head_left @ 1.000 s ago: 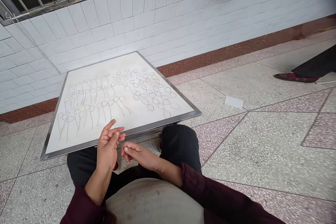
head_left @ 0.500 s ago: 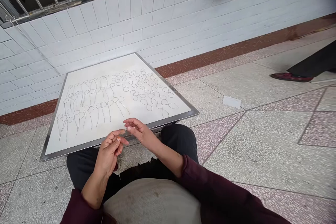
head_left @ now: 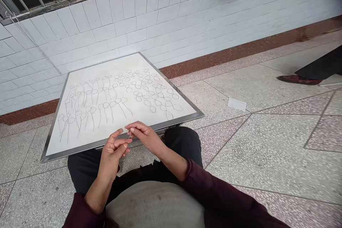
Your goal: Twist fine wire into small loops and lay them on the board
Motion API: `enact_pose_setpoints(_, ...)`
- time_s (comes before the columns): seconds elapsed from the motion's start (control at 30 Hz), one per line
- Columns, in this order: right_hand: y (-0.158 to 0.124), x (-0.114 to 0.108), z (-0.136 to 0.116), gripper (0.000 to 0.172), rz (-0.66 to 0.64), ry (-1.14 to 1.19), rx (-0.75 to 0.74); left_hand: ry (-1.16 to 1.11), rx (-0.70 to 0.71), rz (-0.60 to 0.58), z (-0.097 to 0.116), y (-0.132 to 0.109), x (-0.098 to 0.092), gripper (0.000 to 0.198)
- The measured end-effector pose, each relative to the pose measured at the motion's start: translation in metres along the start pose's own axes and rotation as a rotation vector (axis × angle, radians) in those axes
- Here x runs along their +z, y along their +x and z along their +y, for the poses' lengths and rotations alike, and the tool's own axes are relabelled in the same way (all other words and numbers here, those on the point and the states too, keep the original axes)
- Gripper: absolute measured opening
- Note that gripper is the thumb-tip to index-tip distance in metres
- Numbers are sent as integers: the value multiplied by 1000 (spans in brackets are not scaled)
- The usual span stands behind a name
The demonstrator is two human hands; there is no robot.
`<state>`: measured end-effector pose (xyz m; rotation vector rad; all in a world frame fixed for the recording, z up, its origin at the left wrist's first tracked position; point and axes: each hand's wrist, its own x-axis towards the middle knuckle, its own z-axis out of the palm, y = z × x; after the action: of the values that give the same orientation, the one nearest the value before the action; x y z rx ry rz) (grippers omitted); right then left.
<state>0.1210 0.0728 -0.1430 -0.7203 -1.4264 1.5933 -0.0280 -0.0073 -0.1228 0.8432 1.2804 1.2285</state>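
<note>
Whitish strand (head_left: pixel 129 136) spans left fingers (head_left: pixel 122 148) and right fingers (head_left: pixel 138 134).

A white sheet (head_left: pixel 237 104) lies on the speckled floor (head_left: pixel 269 156).

Left arm (head_left: pixel 94 196): forearm inclined up and inward from the lower left, bare near the wrist. Left wrist (head_left: pixel 104 179): nearly in line with the forearm. Left hand (head_left: pixel 110 155): thumb side toward the body. Left thumb (head_left: pixel 122 148) pressed toward the curled fingers (head_left: pixel 125 140) in a pinch; left index finger (head_left: pixel 117 133) raised clear of the thumb.

Right arm (head_left: pixel 175 163): forearm directed diagonally up and across from the lower right, bare near the wrist. Right hand (head_left: pixel 148 139): back upward, fingers directed at the left hand. Right thumb (head_left: pixel 136 133) and right index finger (head_left: pixel 137 124) brought close together at their tips.

Both hands: in front of the torso, fingertips near each other.
</note>
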Motion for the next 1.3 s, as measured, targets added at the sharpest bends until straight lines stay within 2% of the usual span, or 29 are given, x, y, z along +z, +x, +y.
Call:
enact_pose_setpoints(0.1,-4,3,-3,30,-16,28,52,116,61,8,-1,-1,1,59)
enact_pose_setpoints(0.27,-6,5,-1,26,-22,20,109,174,77,3,-4,0,2,62)
enact_pose_setpoints(0.57,-7,-1,0,22,-84,-149,-42,14,5,-68,-7,1,-1,56)
enact_pose_setpoints(0.9,-6,-8,2,21,-138,-453,-292,177,63,-19,-10,4,1,46)
enact_pose_setpoints(1.3,-12,-3,13,31,-187,-490,-319,170,84,-30,-14,7,-1,42)
